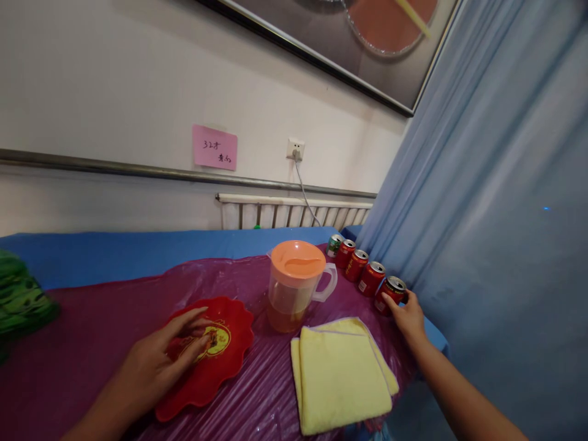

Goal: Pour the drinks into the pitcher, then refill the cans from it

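My right hand (410, 318) has its fingers around the nearest red drink can (384, 298), which stands upright at the table's right edge. That can is the front one of a row: more red cans (371, 280) and a green can (334, 245) stretch back behind it. Over a red scalloped plate (229, 361) with a yellow printed centre hovers my left hand (160, 355), fingers apart and holding nothing. Between the hands stands a clear plastic pitcher (289, 303) with an orange lid and some yellowish liquid low inside. A folded yellow cloth (344, 380) lies in front of it.
Purple plastic sheeting (105, 318) covers much of the blue-clothed table (114, 248). A green patterned bundle (21, 294) sits at the far left. Blue curtain (482, 184) hangs close along the right side. A radiator (294, 211) and a plugged-in cord (303, 187) are at the wall.
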Motion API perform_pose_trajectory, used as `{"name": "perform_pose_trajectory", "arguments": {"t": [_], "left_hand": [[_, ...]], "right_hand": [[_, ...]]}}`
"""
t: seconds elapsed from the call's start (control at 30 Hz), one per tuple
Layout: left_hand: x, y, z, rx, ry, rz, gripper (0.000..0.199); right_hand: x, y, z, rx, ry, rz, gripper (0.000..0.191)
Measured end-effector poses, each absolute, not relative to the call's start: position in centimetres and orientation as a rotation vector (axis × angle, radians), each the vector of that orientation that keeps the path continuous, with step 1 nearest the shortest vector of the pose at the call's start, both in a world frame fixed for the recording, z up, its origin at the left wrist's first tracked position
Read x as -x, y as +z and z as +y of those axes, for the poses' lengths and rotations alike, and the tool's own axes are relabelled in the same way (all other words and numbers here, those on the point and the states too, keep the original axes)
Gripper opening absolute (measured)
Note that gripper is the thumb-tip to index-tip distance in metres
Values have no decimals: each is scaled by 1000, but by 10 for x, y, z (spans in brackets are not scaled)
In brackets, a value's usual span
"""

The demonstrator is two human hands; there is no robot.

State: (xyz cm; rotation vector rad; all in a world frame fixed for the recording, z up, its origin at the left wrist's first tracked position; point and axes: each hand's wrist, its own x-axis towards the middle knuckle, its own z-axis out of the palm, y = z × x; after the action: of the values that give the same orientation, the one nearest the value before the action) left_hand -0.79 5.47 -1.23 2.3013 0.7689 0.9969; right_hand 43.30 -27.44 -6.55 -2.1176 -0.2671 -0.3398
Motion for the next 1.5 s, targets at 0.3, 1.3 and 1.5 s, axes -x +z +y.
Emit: {"name": "perform_pose_trajectory", "arguments": {"t": [0.3,1.3,1.5], "left_hand": [[14,-12,67,-2343,883,664,54],[22,18,35,-1503,1207,787,33],[18,39,40,-1383,1200,738,38]], "right_hand": [[-404,-56,-284,2067,-491,-234,78],[-47,-39,-138,1239,546,-2437,65],[-49,-27,-139,1214,487,-2470,56]]}}
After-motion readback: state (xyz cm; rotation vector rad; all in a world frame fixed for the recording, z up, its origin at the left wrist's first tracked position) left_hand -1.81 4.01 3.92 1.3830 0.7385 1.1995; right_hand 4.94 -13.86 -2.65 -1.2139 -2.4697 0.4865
